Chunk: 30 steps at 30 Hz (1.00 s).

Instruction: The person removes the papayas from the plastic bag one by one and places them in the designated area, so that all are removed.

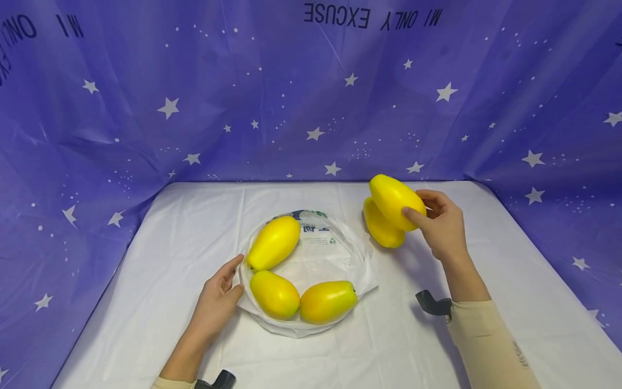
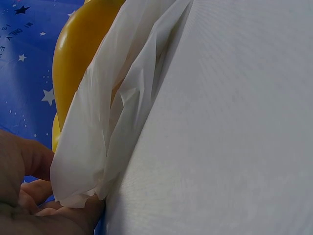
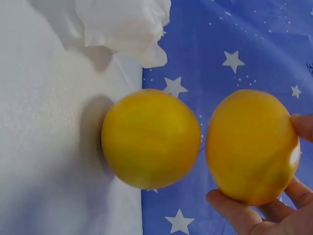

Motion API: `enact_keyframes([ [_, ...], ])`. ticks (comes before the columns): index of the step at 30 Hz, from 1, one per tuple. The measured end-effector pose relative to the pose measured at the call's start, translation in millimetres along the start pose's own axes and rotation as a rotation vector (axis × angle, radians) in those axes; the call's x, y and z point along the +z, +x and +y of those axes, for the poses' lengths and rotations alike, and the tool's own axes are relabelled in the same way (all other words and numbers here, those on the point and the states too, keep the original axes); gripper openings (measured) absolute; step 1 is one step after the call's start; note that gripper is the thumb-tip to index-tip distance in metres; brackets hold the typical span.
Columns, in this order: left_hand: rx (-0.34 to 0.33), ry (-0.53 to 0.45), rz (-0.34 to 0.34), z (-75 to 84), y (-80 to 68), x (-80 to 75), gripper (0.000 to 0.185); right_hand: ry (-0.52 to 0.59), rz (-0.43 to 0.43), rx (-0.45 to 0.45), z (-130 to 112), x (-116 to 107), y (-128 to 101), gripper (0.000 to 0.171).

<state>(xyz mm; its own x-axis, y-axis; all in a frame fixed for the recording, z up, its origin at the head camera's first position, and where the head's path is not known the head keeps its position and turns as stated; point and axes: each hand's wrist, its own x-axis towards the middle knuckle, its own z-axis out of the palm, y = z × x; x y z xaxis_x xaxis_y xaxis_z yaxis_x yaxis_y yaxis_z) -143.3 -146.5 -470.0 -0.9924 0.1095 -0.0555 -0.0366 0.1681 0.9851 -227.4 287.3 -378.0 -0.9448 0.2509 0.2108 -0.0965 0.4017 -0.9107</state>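
My right hand (image 1: 443, 229) grips a yellow papaya (image 1: 396, 201) between thumb and fingers, raised at the right. In the right wrist view this held papaya (image 3: 252, 147) is apart from a second papaya (image 3: 150, 139), which lies on the table and is partly covered by it in the head view. At the left of an open white plastic bag (image 1: 320, 254), my left hand (image 1: 216, 300) holds its edge, thumb and fingers on either side of the plastic (image 2: 78, 161). Inside the bag sit an upper papaya (image 1: 274, 243), a lower-left papaya (image 1: 275, 294) and a greenish-tipped papaya (image 1: 328, 302).
A white cloth (image 1: 160, 259) covers the table. Behind and beside it hangs a purple-blue curtain (image 1: 272, 97) with white stars and lettering. Dark curved wrist mounts (image 1: 432, 303) stick out from both sleeves.
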Motion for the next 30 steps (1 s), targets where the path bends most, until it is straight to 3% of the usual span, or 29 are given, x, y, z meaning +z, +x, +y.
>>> enact_keyframes([
  [16, 0.008, 0.019, 0.001, 1.5, 0.5, -0.4, 0.061, 0.035, 0.107, 0.251, 21, -22, 12, 0.063],
  [30, 0.007, 0.009, 0.000, -0.2, 0.5, -0.7, 0.061, -0.184, 0.118, 0.358, 52, -21, 15, 0.067],
])
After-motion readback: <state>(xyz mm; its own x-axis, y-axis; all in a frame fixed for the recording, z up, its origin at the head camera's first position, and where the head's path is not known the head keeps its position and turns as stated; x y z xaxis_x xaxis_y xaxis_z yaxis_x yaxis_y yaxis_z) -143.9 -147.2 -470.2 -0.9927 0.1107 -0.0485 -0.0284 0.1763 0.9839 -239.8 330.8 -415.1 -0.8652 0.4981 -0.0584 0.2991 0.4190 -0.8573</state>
